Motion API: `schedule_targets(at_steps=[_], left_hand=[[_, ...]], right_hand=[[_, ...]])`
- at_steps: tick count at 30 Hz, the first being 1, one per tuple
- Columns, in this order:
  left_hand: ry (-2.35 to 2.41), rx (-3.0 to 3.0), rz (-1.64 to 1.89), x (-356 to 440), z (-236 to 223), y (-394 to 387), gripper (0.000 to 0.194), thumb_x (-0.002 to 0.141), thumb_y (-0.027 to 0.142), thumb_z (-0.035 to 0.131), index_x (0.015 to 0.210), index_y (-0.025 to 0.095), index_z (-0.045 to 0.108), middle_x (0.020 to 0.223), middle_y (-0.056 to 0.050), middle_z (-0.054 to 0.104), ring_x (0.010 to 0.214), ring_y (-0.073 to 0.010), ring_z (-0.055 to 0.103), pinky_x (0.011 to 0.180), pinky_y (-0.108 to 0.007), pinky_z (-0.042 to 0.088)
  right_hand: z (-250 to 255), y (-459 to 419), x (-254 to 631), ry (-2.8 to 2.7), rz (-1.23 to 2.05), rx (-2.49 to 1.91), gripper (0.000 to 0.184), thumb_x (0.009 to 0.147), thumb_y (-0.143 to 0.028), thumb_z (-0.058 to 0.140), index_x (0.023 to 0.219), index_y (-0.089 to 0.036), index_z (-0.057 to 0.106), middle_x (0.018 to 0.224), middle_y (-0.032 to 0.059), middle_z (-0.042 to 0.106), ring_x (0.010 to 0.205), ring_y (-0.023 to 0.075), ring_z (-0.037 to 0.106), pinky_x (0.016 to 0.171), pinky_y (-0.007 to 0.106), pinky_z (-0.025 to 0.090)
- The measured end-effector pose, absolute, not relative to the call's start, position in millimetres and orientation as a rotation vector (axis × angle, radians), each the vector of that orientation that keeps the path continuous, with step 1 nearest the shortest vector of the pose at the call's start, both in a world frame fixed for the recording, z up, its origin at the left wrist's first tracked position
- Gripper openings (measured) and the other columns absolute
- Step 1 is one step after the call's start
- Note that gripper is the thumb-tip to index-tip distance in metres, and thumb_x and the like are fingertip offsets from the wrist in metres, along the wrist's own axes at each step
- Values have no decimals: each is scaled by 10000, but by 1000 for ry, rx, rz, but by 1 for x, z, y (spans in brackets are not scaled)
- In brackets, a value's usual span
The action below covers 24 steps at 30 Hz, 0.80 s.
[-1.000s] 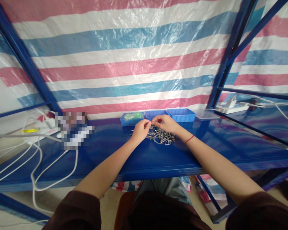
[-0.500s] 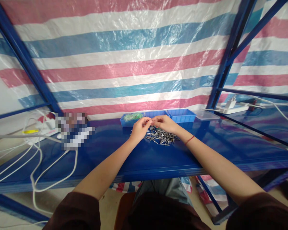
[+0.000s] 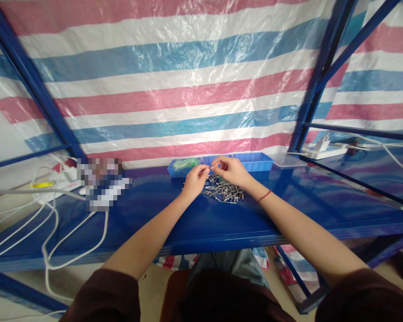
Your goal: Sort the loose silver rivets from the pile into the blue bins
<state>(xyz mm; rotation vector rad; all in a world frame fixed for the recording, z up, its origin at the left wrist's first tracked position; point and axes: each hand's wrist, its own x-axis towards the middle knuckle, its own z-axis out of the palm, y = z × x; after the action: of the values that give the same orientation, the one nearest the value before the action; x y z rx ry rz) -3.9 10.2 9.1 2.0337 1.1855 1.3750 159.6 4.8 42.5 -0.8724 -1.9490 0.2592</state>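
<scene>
My left hand (image 3: 195,180) and my right hand (image 3: 231,170) meet fingertip to fingertip just above a heap of small metal pins (image 3: 224,192) on the blue shelf (image 3: 201,219). Both hands are pinched shut on something too small to make out, held between them. A red string circles my right wrist. Behind the hands stand three blue trays: the left tray (image 3: 184,166) holds green pieces, the middle tray (image 3: 212,159) is partly hidden by my fingers, and the right tray (image 3: 257,162) is beside it.
A clear plastic lid (image 3: 286,161) lies right of the trays. White cables (image 3: 50,232) trail over the shelf's left part beside a blurred-out patch (image 3: 102,181). A power strip (image 3: 324,151) sits on the shelf to the right. Blue uprights and a striped tarp close the back.
Both hands have lifted slightly off the pin heap and stayed pinched together. The right hand's fingers have shifted a little upward.
</scene>
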Motion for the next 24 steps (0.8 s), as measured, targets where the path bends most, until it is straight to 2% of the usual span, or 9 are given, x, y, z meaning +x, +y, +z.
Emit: schedule_targets(at_steps=[4,8,12,15,19,24], left_hand=[[1265,2157,1307,-4,7,11,262,882,281,435,1014,159,625,959,-54,678,807,-144,630,792,-259,481],[1280,2425,1034,-5,3,12,244,853,287,475,938,176,675,895,-43,681,816,-152,612,808,-264,465],[1229,2588,794,-6,1,11,220,817,296,511,855,199,704,858,-29,682,806,-154,609,782,-253,458],[1309,2617,686,-6,3,9,205,789,313,540,848,227,717,894,-24,686,856,-170,610,796,-262,454],[1379,2585,612,-6,8,5,213,788,347,548,870,262,725,942,-18,685,919,-192,601,813,-279,454],[1425,2561,580,-2,9,2,208,808,316,526,853,245,717,940,-35,674,924,-206,601,824,-308,450]], right_hand=[[38,28,171,-1762,81,-1003,195,819,-286,497,917,-150,597,852,57,662,560,114,550,596,260,436],[26,56,189,-1785,-153,-1246,225,807,-223,499,998,-158,598,945,93,681,749,195,617,718,312,447],[16,63,197,-1896,-200,-1389,340,809,-221,490,1134,-148,561,1013,126,671,865,247,619,755,341,444],[18,57,194,-1887,-195,-1327,348,807,-218,478,1137,-142,556,981,108,675,843,236,616,752,330,443],[25,45,184,-1942,-164,-1239,328,803,-214,477,1114,-154,562,941,75,677,719,186,597,713,301,432],[30,31,173,-2015,-156,-1164,302,817,-216,462,1098,-168,561,937,61,673,666,152,577,681,269,413]])
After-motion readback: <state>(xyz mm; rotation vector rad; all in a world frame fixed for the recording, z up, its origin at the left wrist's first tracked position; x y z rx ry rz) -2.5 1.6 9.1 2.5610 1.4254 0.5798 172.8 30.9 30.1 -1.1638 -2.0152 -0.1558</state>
